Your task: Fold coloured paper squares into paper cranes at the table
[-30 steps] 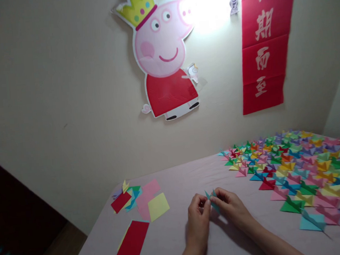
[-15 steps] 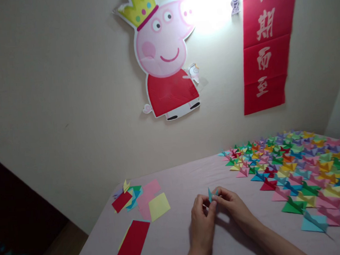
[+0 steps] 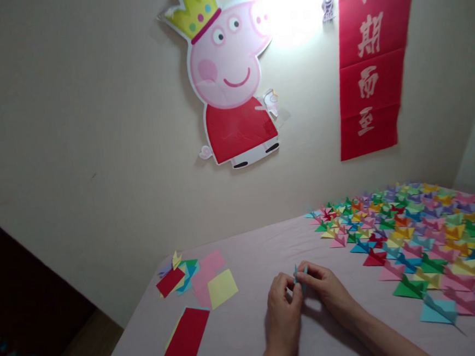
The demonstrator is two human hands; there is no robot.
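Loads of folded pieces (image 3: 411, 241) already cover the table's (image 3: 249, 330) right side, with a few flat sheets (image 3: 196, 285) left by the left edge. Left hand (image 3: 282, 303) and right hand (image 3: 326, 287) fingers both pinch a half-folded teal paper (image 3: 299, 274) at front middle.

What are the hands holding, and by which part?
A small blue folded paper, pinched at its lower part between the left hand and right hand.

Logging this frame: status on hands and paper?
Left hand, right hand both shut on blue folded paper. Nothing blocking; folded pieces right, flat sheets left.
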